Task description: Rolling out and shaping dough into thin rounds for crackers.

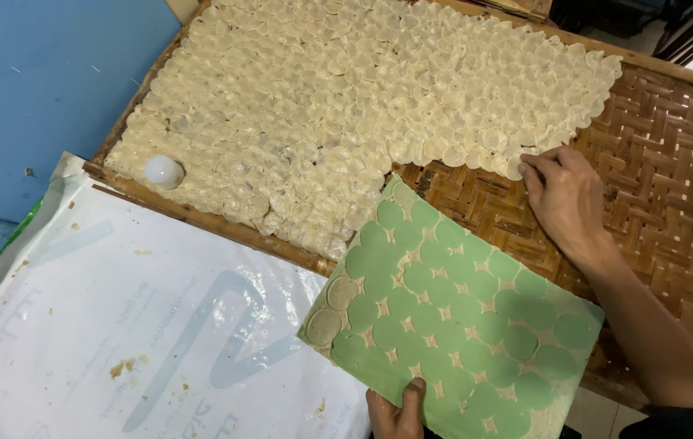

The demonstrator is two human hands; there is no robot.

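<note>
- My left hand (395,410) pinches the near edge of the green board (452,325), thumb on top, so that grip is closed on the board.
- The board's long axis runs from its near-left corner up toward the far-right, and its upper corner overlaps the bamboo tray (672,146).
- Two pale dough rounds (334,309) cling to the board's left edge; the rest shows only round marks.
- My right hand (566,195) rests flat beyond the board, fingertips touching the outermost of the folded dough pieces (346,89); its grip is narrow and I can't tell whether it holds anything.
- The tray holds packed rows of those pieces, with bare weave right of the board.
- A white ball (163,171) sits at the tray's left rim.
- Left of the board, a white plastic sheet (119,325) covers the bench.
</note>
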